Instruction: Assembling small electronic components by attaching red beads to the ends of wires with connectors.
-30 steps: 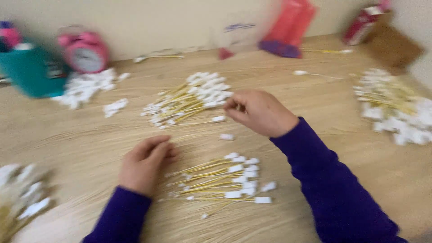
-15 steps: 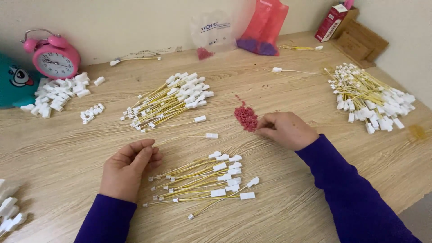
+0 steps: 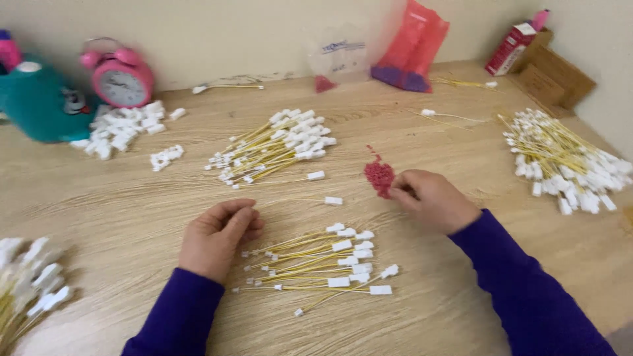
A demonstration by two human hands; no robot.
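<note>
Left hand (image 3: 216, 238) is resting on the table (image 3: 119, 204) w/ fingers curled loosely inward, thumb near fingertips; can't tell if it's pinching anything. It's sitting just left of a small fan of yellow wires w/ white connectors (image 3: 323, 265), touching or nearly touching the wire ends nearest it. Right hand (image 3: 432, 200) is lying knuckles-up, fingers bent down & closed at the edge of a little heap of red bits (image 3: 379, 177), fingertips touching the heap; whether a piece is gripped is hidden. One single wire (image 3: 310, 200) is lying between the fan & a bigger wire bundle (image 3: 273, 148) further back, center of table. Another large wire pile (image 3: 570, 161) is sitting far right, well apart from the right hand. More wires (image 3: 26, 283) are showing at the left edge, blurred. Loose white connectors (image 3: 125, 128) are lying back left, w/ a smaller cluster (image 3: 165, 157) beside them, near a pink alarm clock (image 3: 120, 74) & a teal container (image 3: 36, 99). Against the wall: a clear plastic bag (image 3: 343, 56), a red plastic bag (image 3: 415, 46), a red carton (image 3: 511, 47) by a cardboard box (image 3: 550, 76). Both sleeves are dark purple.
</note>
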